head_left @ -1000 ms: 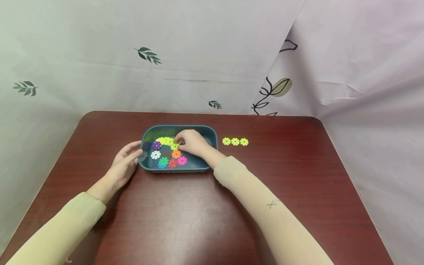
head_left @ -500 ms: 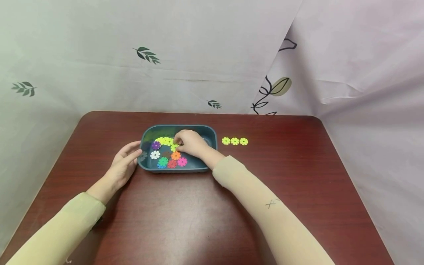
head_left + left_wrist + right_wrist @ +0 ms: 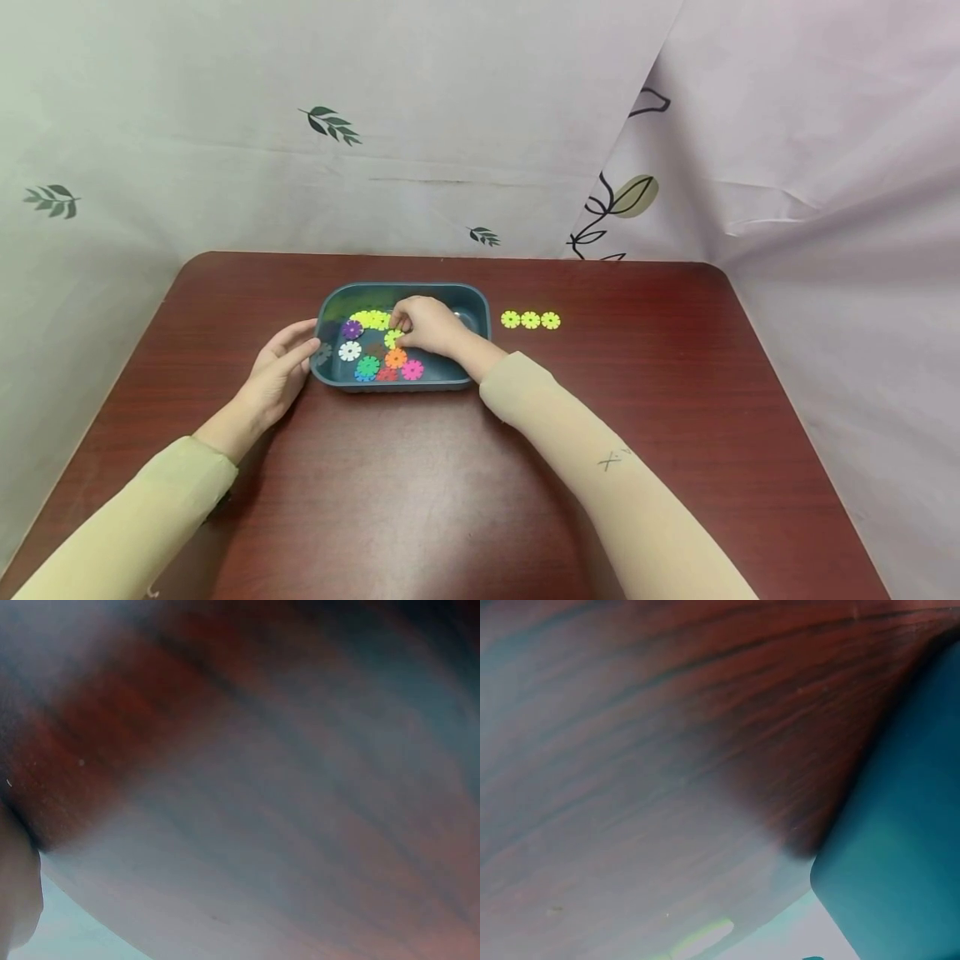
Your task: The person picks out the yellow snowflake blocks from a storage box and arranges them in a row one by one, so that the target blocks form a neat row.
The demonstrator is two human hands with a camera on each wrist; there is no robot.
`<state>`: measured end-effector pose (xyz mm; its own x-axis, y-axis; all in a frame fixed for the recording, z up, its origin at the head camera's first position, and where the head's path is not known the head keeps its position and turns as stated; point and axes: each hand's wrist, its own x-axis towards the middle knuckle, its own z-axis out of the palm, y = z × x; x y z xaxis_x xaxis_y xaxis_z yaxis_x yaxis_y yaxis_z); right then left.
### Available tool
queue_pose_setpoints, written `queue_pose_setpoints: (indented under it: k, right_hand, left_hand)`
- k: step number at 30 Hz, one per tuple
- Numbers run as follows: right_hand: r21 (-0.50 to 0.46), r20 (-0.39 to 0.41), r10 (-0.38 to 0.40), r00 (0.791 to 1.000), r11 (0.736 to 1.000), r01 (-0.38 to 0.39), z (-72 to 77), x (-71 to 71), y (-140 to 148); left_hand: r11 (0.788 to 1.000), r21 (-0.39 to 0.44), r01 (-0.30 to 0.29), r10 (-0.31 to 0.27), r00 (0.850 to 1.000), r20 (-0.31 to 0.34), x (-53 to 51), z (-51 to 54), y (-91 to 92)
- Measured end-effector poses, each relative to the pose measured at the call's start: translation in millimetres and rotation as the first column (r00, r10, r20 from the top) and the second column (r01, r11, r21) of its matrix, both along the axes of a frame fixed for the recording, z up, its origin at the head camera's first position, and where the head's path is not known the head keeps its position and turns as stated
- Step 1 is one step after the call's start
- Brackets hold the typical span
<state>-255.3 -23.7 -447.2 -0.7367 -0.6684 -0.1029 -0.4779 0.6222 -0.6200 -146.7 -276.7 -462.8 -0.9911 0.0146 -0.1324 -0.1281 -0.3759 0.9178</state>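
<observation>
- The table (image 3: 112, 742) fills most of the view, blurred, reddish brown toward 10 o'clock.
- At 8 o'clock, the left hand (image 3: 20, 889) shows only partly; its fingers I cannot tell.
- At 7 o'clock, a pale patch (image 3: 71, 926) borders the table's edge.

We read no words or numbers; one dark X-like mark (image 3: 611, 460) on the right sleeve (image 3: 607, 496), nearer us than the tray (image 3: 401, 387).

Pale leafy cloth (image 3: 450, 133), reddish table (image 3: 420, 467)
</observation>
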Motion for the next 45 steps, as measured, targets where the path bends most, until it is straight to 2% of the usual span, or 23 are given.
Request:
queue_pose_setpoints:
  k: [10,22,37,45]
  right_hand:
    - [-0.095,0.076,-0.029,0.997,0.995,0.037,1.0,-1.3,2.9]
    - [-0.255,0.155,-0.016,0.988,0.965,0.056,2.4,-1.9,7.0]
    - [-0.355,0.169,-0.049,0.984,0.929,0.107,18.3,-1.6,17.2]
    - [-0.4,0.154,-0.097,0.983,0.904,0.152,36.2,-7.0,33.0]
  left_hand:
    - [1.0,0.002,0.005,-0.005,1.0,-0.001,-0.6,1.7,-0.1]
    - [0.999,-0.031,0.016,-0.015,0.999,0.032,-0.7,3.8,1.5]
    - [1.0,-0.029,0.008,-0.007,0.999,0.033,1.3,3.1,1.5]
    - [1.0,-0.01,0.004,-0.004,1.0,0.016,1.2,3.4,0.7]
